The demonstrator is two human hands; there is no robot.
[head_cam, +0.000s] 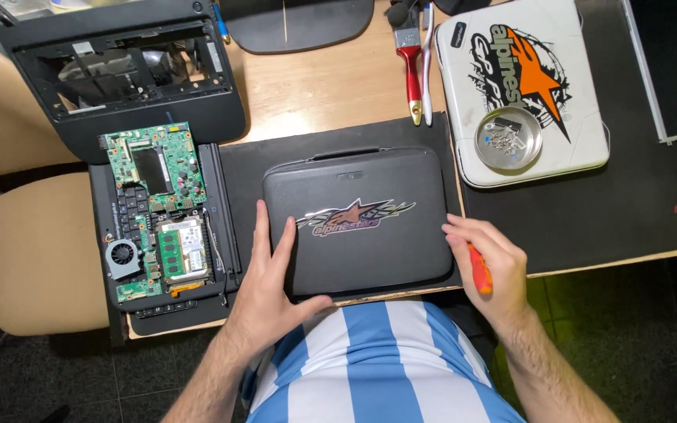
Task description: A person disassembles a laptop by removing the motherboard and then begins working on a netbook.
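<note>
laptop lid [358, 258]: dark grey, with a star sticker in pink, silver and black
screwdriver handle [479, 270]: orange-red
circuit board [154, 168]: green, with a black chip
fan [123, 255]: silver-grey
white case [581, 117]: white, with an orange star and black streaks
dish [508, 139]: shiny silver
brush [410, 55]: red handle, black bristles
shirt [378, 368]: light blue and white vertical stripes
worktop [315, 86]: light wood
mat [589, 211]: black

I am sitting at a wooden desk [319, 86] serving as a home electronics repair bench, looking at a bare green circuit board [154, 207], an emptied laptop shell [123, 70], a red-handled brush [410, 55] and a metal dish of screws [508, 139].
</note>
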